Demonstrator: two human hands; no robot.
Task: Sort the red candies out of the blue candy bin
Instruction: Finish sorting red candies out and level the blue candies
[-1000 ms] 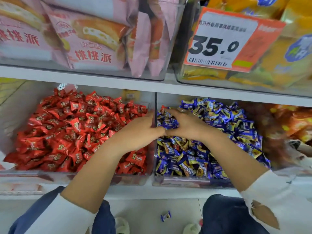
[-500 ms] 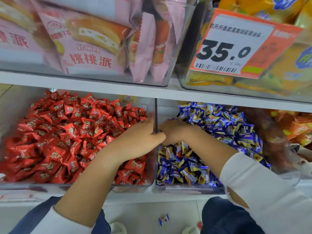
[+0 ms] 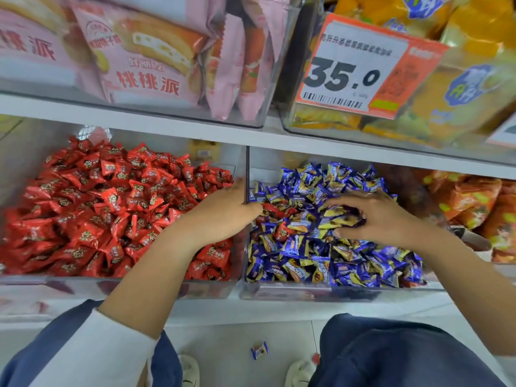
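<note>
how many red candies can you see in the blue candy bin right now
3 show. One red candy lies by the left hand, one sits just right of it, one nearer the front. More may be buried under the blue candies or the right hand.

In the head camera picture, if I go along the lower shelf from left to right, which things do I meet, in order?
Red candy bin → left hand at the divider → red candies in the blue candy bin → right hand holding blue candies → orange snack bags.
</note>
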